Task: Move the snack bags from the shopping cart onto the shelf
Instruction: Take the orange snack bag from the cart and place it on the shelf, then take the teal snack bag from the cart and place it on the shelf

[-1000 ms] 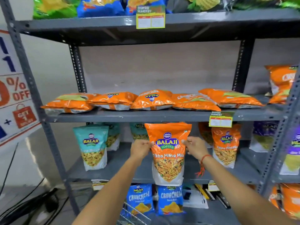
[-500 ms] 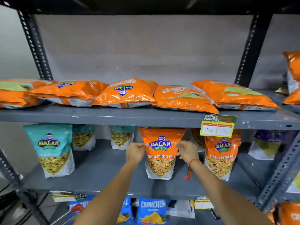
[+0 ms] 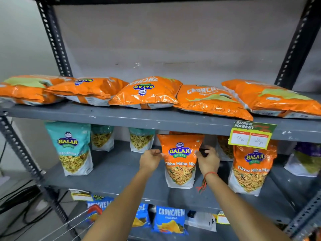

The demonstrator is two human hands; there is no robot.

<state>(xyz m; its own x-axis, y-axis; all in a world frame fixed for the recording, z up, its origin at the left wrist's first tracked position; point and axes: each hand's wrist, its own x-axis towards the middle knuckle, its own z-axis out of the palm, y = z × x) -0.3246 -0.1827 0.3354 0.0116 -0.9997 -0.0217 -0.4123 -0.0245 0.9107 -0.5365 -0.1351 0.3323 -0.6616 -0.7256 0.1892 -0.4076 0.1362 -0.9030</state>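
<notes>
Setting: grey metal shelf (image 3: pixel 111 173), snack bags on every tier.
Left hand (image 3: pixel 150 160): pinching the orange bag (image 3: pixel 179 160) at its nine o'clock edge.
Right hand (image 3: pixel 207 160): pinching the three o'clock edge.
Advice: seat the base flat, release together.
Neighbour: matching bag (image 3: pixel 250 169) at three o'clock.
Change: bag now deeper on the shelf than a second ago.

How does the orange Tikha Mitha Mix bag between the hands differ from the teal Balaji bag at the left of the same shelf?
The orange bag is orange over white; the teal bag is teal over white. The orange bag has the left hand and right hand at its sides; nothing touches the teal bag. The orange bag stands mid-shelf, the teal bag near the left post. Both stand upright, showing the Balaji logo.
</notes>
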